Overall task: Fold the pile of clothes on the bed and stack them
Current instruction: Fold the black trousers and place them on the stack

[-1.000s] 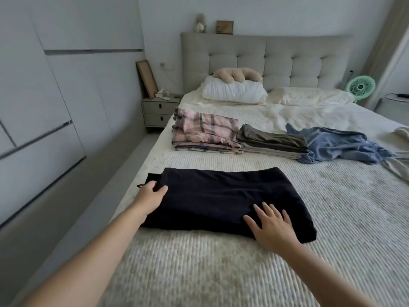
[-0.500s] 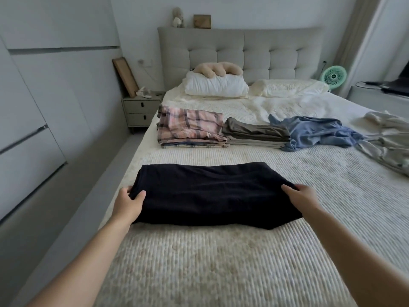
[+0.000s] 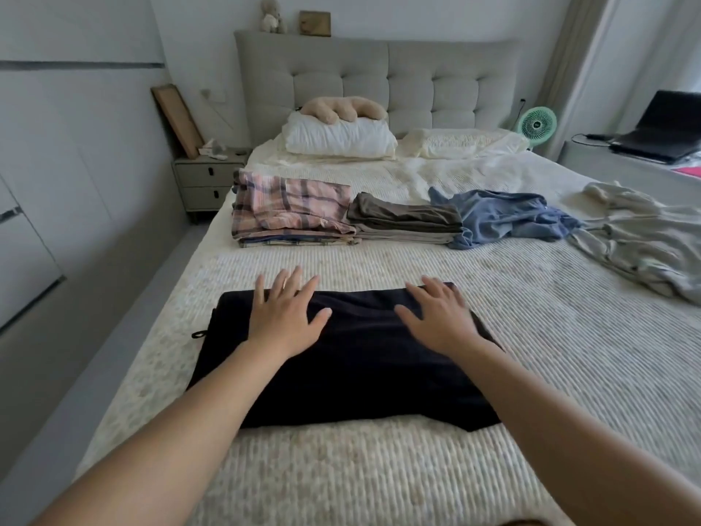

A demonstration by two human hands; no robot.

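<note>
Centre frame: left hand (image 3: 285, 320) and right hand (image 3: 440, 320), half second ago gripping ends of black garment (image 3: 341, 358), now flat, fingers spread, atop it. Fold likely finished; stacking on folded piles (image 3: 292, 210) at upper centre next.

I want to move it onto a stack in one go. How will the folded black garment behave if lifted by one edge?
The black garment is soft cloth lying flat under the left hand and right hand, so it will probably droop and unfold. It looks thick, perhaps somewhat heavy. Supporting it from underneath seems safer.
</note>
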